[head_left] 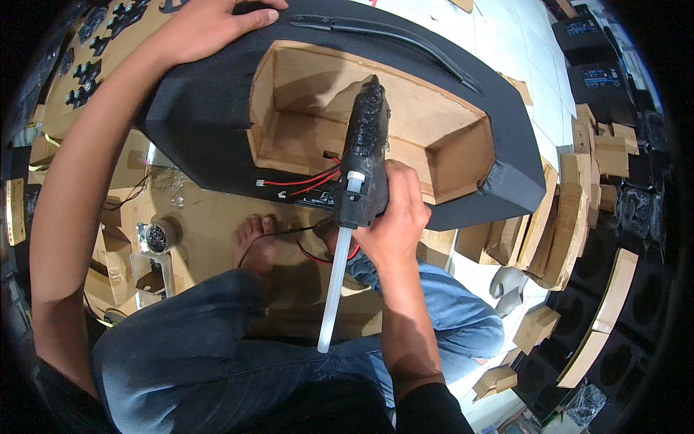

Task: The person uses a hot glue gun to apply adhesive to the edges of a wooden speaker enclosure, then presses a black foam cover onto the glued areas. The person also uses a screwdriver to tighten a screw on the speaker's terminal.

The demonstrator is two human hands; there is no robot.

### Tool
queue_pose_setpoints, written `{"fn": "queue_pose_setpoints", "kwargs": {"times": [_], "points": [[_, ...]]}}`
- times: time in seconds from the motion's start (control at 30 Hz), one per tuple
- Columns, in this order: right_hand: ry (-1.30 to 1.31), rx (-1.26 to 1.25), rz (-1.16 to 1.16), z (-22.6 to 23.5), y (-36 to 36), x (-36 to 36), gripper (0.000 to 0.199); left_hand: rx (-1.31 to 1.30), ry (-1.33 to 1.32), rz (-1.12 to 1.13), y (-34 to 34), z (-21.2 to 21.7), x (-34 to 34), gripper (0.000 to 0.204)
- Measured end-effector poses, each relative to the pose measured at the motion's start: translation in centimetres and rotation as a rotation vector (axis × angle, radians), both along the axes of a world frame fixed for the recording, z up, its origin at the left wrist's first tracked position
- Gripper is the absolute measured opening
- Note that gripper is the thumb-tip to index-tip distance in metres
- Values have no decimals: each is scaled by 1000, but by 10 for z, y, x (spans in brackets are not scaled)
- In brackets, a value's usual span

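Note:
A black glue gun (365, 137) is in my right hand (397, 217), its nozzle pointing away over the opening of a black cabinet. From its rear a long translucent glue stick (332, 296) sticks out toward my lap. The cabinet (195, 108) has angled sides, a bare-wood recess (405, 94) and a black strap handle (390, 32). My left hand (217, 29) rests on its far left edge, thumb spread; the picture's edge cuts off part of the fingers. Red and black wires (311, 179) with a small white plug come out at the recess's near edge.
Cardboard (210, 210) covers the floor around my bare feet. At left stand a round metallic part (159, 236) and a clear box (152, 275); black parts (85, 76) lie beyond. Cardboard pieces (564, 231) and dark cabinets (614, 354) stand at right, beside white floor tiles (513, 50).

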State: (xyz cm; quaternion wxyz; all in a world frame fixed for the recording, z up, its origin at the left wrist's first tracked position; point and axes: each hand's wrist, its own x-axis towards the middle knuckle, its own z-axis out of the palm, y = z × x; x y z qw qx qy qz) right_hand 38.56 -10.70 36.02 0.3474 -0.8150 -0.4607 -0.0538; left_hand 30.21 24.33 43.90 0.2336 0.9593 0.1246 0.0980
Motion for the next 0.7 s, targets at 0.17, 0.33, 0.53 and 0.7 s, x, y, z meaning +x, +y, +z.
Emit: {"fn": "queue_pose_setpoints", "kwargs": {"times": [0.17,0.33,0.53,0.7], "points": [[-40,-31,59,4,4,2,67,-49,-14,57,-12,11,0,33],[-77,-26,88,9,10,6,61,-43,-9,71,-10,10,-1,34],[-141,-47,99,15,13,10,61,-13,-40,31,-6,5,0,35],[-101,-81,78,15,15,10,56,-24,-55,28,-5,4,-1,35]]}}
